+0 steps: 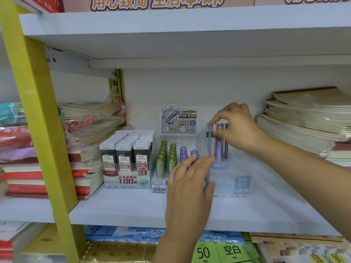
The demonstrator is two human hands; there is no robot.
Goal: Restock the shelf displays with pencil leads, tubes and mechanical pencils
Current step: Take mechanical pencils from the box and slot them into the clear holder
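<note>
A clear display box (232, 184) labelled HB 0.7 stands on the white shelf (133, 209). At its back stand several pastel lead tubes (218, 147), blue, pink, purple and grey. My right hand (234, 126) pinches the top of the pink tube. My left hand (188, 184) holds the box's left front corner, fingers along its side and thumb at the front. Left of it is a display of green and purple tubes (171, 158) with a printed card (178, 120) behind. Further left is a box of 0.5 HB lead cases (126, 156).
Stacks of notebooks (307, 120) fill the shelf's right end, and more notebooks in plastic wrap (89, 130) lie at the left. A yellow upright (36, 111) stands at the left front. The lower shelf holds paper packs (218, 251). An upper shelf board (171, 33) hangs overhead.
</note>
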